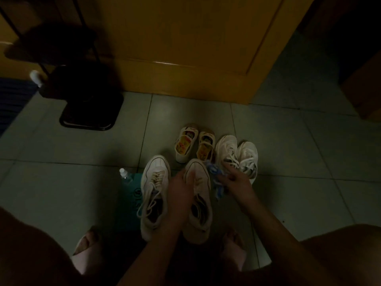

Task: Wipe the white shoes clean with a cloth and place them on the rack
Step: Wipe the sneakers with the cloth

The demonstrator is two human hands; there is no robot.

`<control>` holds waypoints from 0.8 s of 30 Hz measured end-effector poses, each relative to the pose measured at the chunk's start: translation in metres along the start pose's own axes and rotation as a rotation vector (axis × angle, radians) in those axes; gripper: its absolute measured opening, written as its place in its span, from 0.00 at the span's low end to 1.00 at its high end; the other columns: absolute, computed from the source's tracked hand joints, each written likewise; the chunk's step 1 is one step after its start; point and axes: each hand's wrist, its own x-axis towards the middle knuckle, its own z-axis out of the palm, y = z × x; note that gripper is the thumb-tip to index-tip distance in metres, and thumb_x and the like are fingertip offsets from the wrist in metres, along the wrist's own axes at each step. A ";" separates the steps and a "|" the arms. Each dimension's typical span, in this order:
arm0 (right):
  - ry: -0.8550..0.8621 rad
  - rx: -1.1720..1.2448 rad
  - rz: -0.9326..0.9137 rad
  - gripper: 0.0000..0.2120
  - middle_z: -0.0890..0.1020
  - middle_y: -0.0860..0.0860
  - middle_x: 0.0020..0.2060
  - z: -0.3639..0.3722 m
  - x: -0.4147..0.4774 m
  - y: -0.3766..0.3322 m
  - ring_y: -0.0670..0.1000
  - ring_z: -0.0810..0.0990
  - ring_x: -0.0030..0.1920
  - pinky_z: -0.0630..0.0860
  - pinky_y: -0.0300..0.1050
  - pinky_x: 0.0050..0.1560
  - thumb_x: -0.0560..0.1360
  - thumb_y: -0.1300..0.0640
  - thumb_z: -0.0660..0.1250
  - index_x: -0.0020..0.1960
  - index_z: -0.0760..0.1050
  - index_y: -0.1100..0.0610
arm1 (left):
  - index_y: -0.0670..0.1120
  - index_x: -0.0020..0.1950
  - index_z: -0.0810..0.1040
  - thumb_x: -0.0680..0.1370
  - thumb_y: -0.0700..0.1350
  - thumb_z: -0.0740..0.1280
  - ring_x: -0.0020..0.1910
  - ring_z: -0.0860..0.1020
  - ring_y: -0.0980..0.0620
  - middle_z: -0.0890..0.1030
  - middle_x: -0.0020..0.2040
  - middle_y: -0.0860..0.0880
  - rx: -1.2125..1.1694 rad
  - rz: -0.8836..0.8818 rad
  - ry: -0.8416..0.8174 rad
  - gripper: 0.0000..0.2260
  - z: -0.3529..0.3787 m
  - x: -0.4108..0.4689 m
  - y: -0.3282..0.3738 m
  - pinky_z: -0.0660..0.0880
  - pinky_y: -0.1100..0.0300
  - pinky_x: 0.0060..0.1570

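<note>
Shoe wipe on floor (61,174).
I see L hand (181,191) gripping white shoe (201,222); R hand (237,180) clutching blue cloth (216,178) beside its toe. Capped clear bottle (124,174) nearby, contents unreadable.

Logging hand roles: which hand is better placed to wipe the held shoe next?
Right. The right hand grips the cloth beside the toe of the shoe. The left hand is busy holding that shoe.
</note>
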 end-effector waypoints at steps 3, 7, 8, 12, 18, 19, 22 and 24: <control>0.011 -0.008 -0.088 0.24 0.75 0.54 0.62 0.023 0.010 -0.012 0.53 0.74 0.62 0.74 0.39 0.54 0.78 0.61 0.61 0.72 0.62 0.59 | 0.47 0.64 0.75 0.80 0.54 0.58 0.59 0.76 0.48 0.78 0.59 0.48 -0.148 -0.044 -0.013 0.17 -0.014 0.011 0.012 0.70 0.59 0.55; -0.062 0.038 -0.107 0.23 0.76 0.54 0.60 0.051 0.016 -0.021 0.49 0.75 0.58 0.74 0.32 0.52 0.76 0.63 0.63 0.70 0.64 0.59 | 0.46 0.55 0.78 0.80 0.55 0.58 0.45 0.79 0.48 0.81 0.46 0.47 -0.737 -0.396 -0.292 0.16 -0.030 0.023 0.021 0.77 0.57 0.44; -0.118 0.049 -0.108 0.23 0.75 0.52 0.58 0.056 0.016 -0.021 0.47 0.75 0.57 0.74 0.29 0.49 0.76 0.63 0.63 0.70 0.64 0.57 | 0.44 0.56 0.77 0.80 0.54 0.58 0.44 0.80 0.48 0.81 0.47 0.45 -0.780 -0.412 -0.309 0.16 -0.032 0.026 0.017 0.77 0.57 0.41; -0.189 0.099 -0.073 0.23 0.71 0.46 0.60 0.063 0.021 -0.016 0.44 0.70 0.61 0.74 0.26 0.48 0.77 0.60 0.62 0.71 0.62 0.54 | 0.39 0.61 0.74 0.79 0.44 0.61 0.46 0.79 0.45 0.79 0.56 0.38 -0.728 -0.399 -0.154 0.14 -0.035 0.034 0.000 0.77 0.53 0.46; -0.028 -0.219 0.027 0.27 0.70 0.53 0.67 0.065 0.035 0.019 0.52 0.69 0.67 0.69 0.43 0.65 0.74 0.54 0.69 0.69 0.65 0.59 | 0.42 0.48 0.77 0.79 0.42 0.61 0.40 0.81 0.49 0.82 0.45 0.42 -0.743 -0.271 -0.038 0.07 -0.049 0.049 -0.011 0.78 0.58 0.43; -0.052 -0.264 0.063 0.29 0.72 0.55 0.66 0.070 0.034 0.026 0.55 0.71 0.66 0.70 0.47 0.64 0.71 0.53 0.71 0.69 0.66 0.59 | 0.43 0.44 0.77 0.80 0.41 0.61 0.36 0.81 0.52 0.83 0.38 0.46 -0.730 -0.242 -0.018 0.08 -0.051 0.051 -0.012 0.78 0.62 0.38; -0.011 -0.254 0.140 0.36 0.75 0.55 0.60 0.086 0.032 0.039 0.55 0.75 0.59 0.70 0.41 0.52 0.66 0.53 0.76 0.67 0.64 0.58 | 0.44 0.41 0.76 0.79 0.38 0.60 0.28 0.80 0.60 0.82 0.30 0.50 -0.710 -0.167 0.018 0.09 -0.053 0.053 -0.009 0.77 0.65 0.31; 0.054 -0.295 0.135 0.35 0.75 0.57 0.60 0.090 0.032 0.043 0.55 0.75 0.58 0.69 0.40 0.50 0.66 0.54 0.76 0.67 0.63 0.59 | 0.45 0.43 0.76 0.79 0.39 0.61 0.30 0.80 0.59 0.80 0.35 0.49 -0.672 -0.144 0.039 0.07 -0.053 0.055 -0.009 0.76 0.67 0.33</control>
